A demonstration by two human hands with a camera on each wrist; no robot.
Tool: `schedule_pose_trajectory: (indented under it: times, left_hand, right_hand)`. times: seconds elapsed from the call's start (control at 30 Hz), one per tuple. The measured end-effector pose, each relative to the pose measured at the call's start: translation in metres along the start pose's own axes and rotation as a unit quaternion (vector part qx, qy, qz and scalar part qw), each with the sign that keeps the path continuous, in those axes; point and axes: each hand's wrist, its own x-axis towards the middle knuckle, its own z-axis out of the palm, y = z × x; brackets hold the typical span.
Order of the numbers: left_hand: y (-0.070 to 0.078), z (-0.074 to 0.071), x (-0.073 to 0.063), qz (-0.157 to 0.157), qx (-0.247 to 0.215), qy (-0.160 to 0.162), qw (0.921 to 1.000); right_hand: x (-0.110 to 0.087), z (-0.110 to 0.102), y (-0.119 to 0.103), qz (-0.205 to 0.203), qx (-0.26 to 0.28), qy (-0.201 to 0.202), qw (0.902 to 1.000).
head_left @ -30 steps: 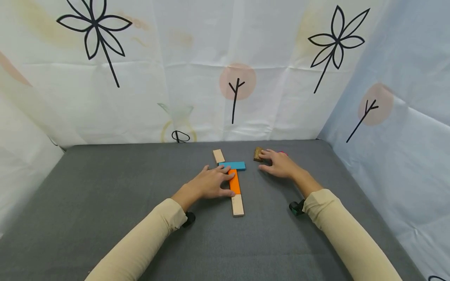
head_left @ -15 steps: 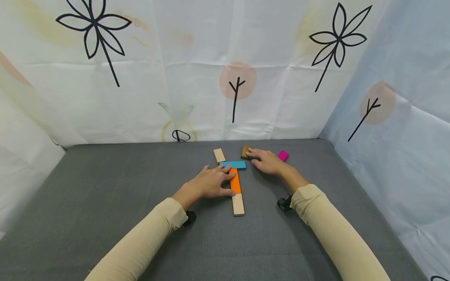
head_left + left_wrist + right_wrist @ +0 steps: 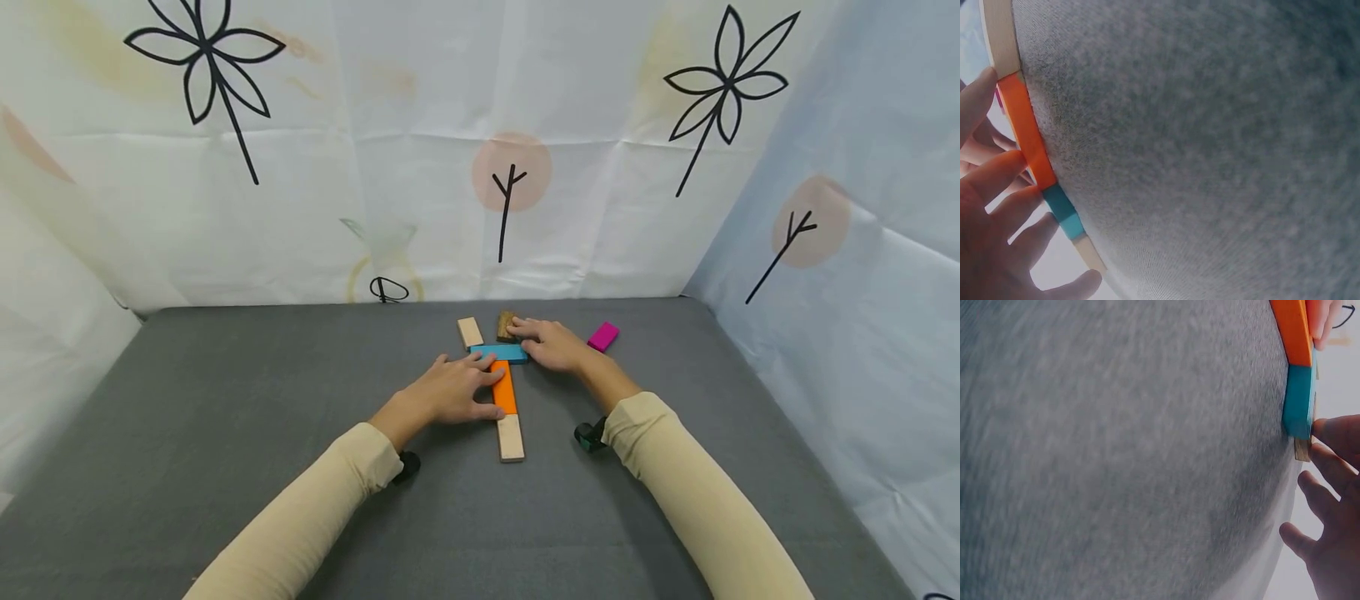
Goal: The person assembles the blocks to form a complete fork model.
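Flat wooden blocks lie joined on the grey table: a pale block (image 3: 511,439) in front, an orange block (image 3: 504,396), a blue block (image 3: 498,352) set crosswise, and another pale block (image 3: 470,332) behind its left end. My left hand (image 3: 446,390) is spread from the left, fingertips on the orange and blue blocks. A dark brown block (image 3: 506,327) sits just behind the blue one. My right hand (image 3: 555,345) reaches it from the right with extended fingertips, its thumb at the blue block's right end (image 3: 1298,403). Loosely spread fingers (image 3: 1317,494) show in the right wrist view.
A magenta block (image 3: 603,337) lies alone to the right, beyond the right wrist. Behind the grey table (image 3: 225,400) hangs a white cloth wall (image 3: 420,167) with plant drawings, and a bluish one (image 3: 885,275) stands at the right.
My right hand has slid the brown block leftward to just behind the blue block, uncovering the magenta block. My left hand has stayed in place on the orange and blue blocks.
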Motion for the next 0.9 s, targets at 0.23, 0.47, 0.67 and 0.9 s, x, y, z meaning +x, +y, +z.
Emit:
schedule_pose_trajectory:
  times: [0.23, 0.47, 0.67, 0.9]
  left_hand:
    - [-0.001, -0.001, -0.001, 0.003, -0.002, 0.002, 1.0000]
    - [-0.001, -0.001, -0.002, 0.001, -0.001, -0.001, 1.0000]
    - [0.001, -0.002, -0.004, 0.001, -0.002, 0.000, 1.0000]
    - [0.001, -0.002, -0.004, -0.001, 0.000, -0.001, 1.0000]
  right_hand:
    - [0.004, 0.006, -0.008, -0.022, -0.002, -0.007, 0.9997]
    - [0.005, 0.007, -0.015, -0.036, -0.008, -0.009, 0.9993]
    - [0.005, 0.006, -0.013, -0.033, -0.043, -0.006, 0.9985]
    - [0.005, 0.003, -0.010, -0.043, -0.050, 0.005, 0.9978]
